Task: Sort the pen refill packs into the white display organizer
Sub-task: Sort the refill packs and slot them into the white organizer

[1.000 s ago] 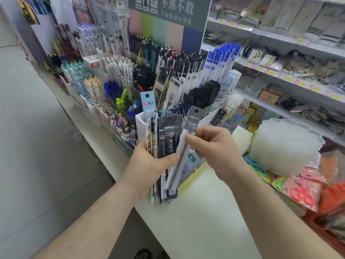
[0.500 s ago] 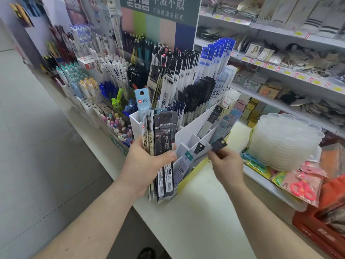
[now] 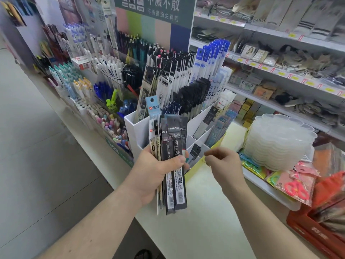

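Left hand (image 3: 156,171) grips a fanned bundle of refill packs (image 3: 174,157) at frame centre, before the white display organizer (image 3: 139,131); right hand (image 3: 223,161), loosely curled, holds nothing. Risk: a loose grip could let packs slide onto the surface (image 3: 205,217).

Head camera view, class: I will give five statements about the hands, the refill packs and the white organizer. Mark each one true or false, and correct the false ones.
1. The left hand grips a bundle of refill packs. True.
2. The right hand holds a refill pack. False: it holds nothing, its fingers loosely curled.
3. The white organizer stands on the white counter. True.
4. The bundle lies flat on the counter. False: it is held upright in front of the organizer.
5. A stack of clear plastic trays sits right of the organizer. True.
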{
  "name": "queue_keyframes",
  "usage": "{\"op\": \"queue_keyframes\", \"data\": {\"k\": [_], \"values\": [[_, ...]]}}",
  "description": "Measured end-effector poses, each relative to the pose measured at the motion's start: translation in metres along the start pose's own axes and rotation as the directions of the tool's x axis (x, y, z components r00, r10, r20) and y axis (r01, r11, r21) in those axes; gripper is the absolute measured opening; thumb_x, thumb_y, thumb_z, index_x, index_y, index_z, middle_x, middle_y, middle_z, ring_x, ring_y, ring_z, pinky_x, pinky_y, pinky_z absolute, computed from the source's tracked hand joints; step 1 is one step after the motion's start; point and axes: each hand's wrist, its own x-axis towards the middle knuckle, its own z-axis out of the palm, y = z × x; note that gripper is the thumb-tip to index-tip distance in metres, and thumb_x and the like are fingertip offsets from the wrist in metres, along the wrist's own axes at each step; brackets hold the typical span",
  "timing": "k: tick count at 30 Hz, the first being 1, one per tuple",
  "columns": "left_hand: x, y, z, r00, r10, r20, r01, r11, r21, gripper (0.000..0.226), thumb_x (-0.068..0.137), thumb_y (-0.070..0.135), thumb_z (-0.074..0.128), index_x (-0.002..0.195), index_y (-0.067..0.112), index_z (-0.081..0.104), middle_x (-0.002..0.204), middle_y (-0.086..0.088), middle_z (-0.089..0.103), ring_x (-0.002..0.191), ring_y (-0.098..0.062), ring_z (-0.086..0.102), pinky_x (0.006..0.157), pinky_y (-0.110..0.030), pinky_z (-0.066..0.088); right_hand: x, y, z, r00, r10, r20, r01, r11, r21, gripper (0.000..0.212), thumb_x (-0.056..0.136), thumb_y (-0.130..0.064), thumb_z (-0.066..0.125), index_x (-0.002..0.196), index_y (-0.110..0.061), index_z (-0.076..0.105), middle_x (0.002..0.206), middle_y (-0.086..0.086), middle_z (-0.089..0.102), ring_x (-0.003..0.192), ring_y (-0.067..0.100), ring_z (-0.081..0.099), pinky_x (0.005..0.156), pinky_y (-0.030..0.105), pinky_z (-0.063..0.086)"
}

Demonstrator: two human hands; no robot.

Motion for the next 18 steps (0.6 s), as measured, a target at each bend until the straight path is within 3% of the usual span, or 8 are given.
{"op": "queue_keyframes", "data": {"k": [3, 5, 9, 12, 15, 18], "values": [[0.001, -0.002, 0.014, 0.998, -0.055, 0.005, 0.056, 0.997, -0.052, 0.047, 0.067, 0.009, 0.085, 0.106, -0.009, 0.066, 0.089, -0.018, 0.072, 0.074, -0.026, 0.071, 0.064, -0.036, 0.060, -0.043, -0.035, -0.015, 0.977, -0.117, 0.177, 0.062, 0.955, 0.288, 0.014, 0.072, -0.002, 0.071, 0.082, -0.012, 0.068, 0.057, -0.007, 0.054, 0.051, 0.005, 0.044, 0.048, 0.016, 0.035], [0.003, -0.004, 0.024, 0.997, -0.080, -0.008, 0.079, 0.993, -0.083, 0.050, 0.066, 0.018, 0.076, 0.106, -0.010, 0.067, 0.089, -0.021, 0.072, 0.074, -0.030, 0.070, 0.065, -0.036, 0.061, -0.062, -0.041, -0.016, 0.944, -0.188, 0.272, 0.119, 0.961, 0.250, 0.027, 0.071, -0.008, 0.082, 0.090, -0.014, 0.065, 0.060, -0.007, 0.049, 0.054, 0.006, 0.042, 0.051, 0.018, 0.037], [0.006, -0.006, 0.037, 0.985, -0.166, 0.038, 0.169, 0.977, -0.130, 0.048, 0.072, 0.020, 0.073, 0.109, -0.009, 0.066, 0.090, -0.029, 0.070, 0.075, -0.033, 0.068, 0.067, -0.043, 0.060, -0.066, -0.032, -0.013, 0.967, -0.192, 0.168, 0.171, 0.977, 0.128, 0.032, 0.071, -0.019, 0.086, 0.092, -0.029, 0.065, 0.059, -0.012, 0.047, 0.057, 0.007, 0.041, 0.054, 0.023, 0.040], [0.009, -0.008, 0.037, 0.963, -0.228, 0.141, 0.247, 0.960, -0.135, 0.049, 0.065, -0.001, 0.073, 0.114, -0.008, 0.065, 0.101, -0.033, 0.068, 0.083, -0.038, 0.069, 0.075, -0.051, 0.059, -0.066, -0.030, -0.022, 0.975, -0.186, 0.120, 0.165, 0.972, 0.170, 0.023, 0.079, -0.015, 0.081, 0.096, -0.028, 0.072, 0.058, -0.002, 0.048, 0.056, 0.009, 0.042, 0.052, 0.028, 0.040], [0.012, -0.009, 0.039, 0.959, -0.245, 0.143, 0.262, 0.958, -0.113, 0.050, 0.066, -0.004, 0.065, 0.115, -0.007, 0.065, 0.107, -0.033, 0.068, 0.088, -0.043, 0.070, 0.076, -0.055, 0.060, -0.068, -0.031, -0.029, 0.976, -0.179, 0.122, 0.148, 0.961, 0.232, 0.022, 0.086, -0.006, 0.073, 0.092, -0.027, 0.076, 0.073, 0.004, 0.073, 0.067, 0.027, 0.063, 0.068, 0.044, 0.056], [0.013, -0.010, 0.043, 0.975, -0.205, 0.086, 0.209, 0.977, -0.041, 0.035, 0.082, -0.009, 0.066, 0.116, -0.003, 0.066, 0.105, -0.026, 0.072, 0.095, -0.042, 0.071, 0.076, -0.051, 0.061, -0.069, -0.030, -0.036, 0.978, -0.177, 0.106, 0.136, 0.941, 0.311, 0.025, 0.088, 0.002, 0.068, 0.093, -0.020, 0.077, 0.087, 0.003, 0.078, 0.078, 0.023, 0.072, 0.073, 0.037, 0.060]]}}
